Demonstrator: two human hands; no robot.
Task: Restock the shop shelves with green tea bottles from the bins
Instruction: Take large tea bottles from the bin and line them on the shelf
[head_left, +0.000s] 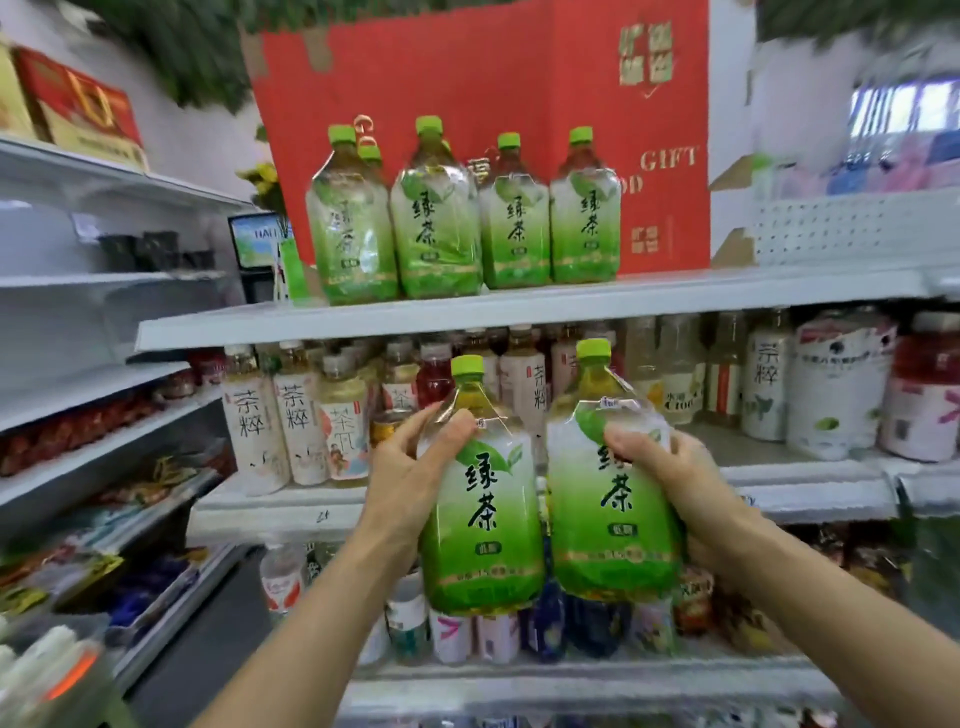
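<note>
left hand (402, 467) grips left bottle (480, 519) | right hand (670, 483) grips right bottle (608, 499) | likely heavy, slick film; hold mid-body

A person's left hand (402, 470) and right hand (670, 480) each grip a green tea bottle, the left bottle (480, 519) and right bottle (613, 499) held upright side by side before a shop's shelves. Above them, on the top shelf (519, 306), more green tea bottles (462, 218) stand in front of a red gift box (519, 78). Smaller drinks (291, 415) crowd the middle shelf.
</note>
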